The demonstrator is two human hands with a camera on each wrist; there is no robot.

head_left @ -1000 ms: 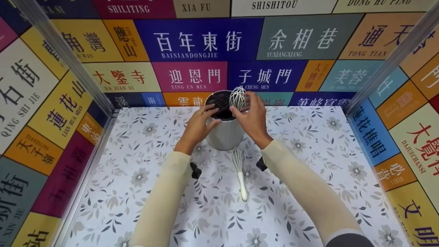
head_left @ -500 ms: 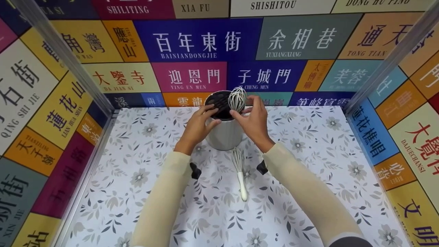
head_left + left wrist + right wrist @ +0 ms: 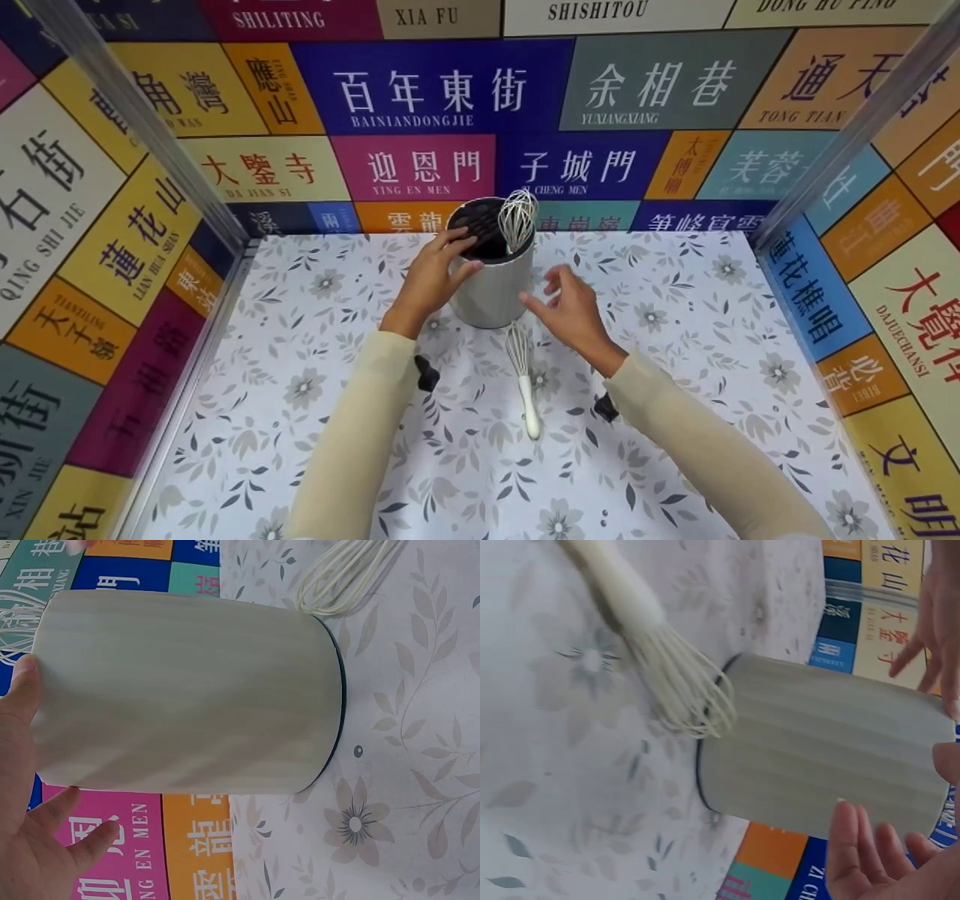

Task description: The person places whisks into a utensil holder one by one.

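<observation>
A pale grey cylindrical utensil holder (image 3: pixel 491 292) with a dark inside stands upright at the back of the table. My left hand (image 3: pixel 431 277) grips it at its upper left rim, thumb in front and fingers at the side. Inside leans a wire whisk (image 3: pixel 517 217), its loops up above the rim and its lower part hidden. Apart from the holder, at its right, my right hand (image 3: pixel 571 307) holds nothing, its fingers loosely bent. A second whisk (image 3: pixel 529 401) with a white handle lies on the table, its wire head (image 3: pixel 682 686) close to the holder's base.
A white tablecloth (image 3: pixel 300 450) with grey flowers and leaves covers the table. Walls of coloured panels with printed characters (image 3: pixel 435 82) enclose the back and both sides, and clear corner posts (image 3: pixel 847 120) stand at the back.
My right hand has let go of the whisk in the holder and drawn back toward me and down to the right. My left hand keeps its place on the rim.
</observation>
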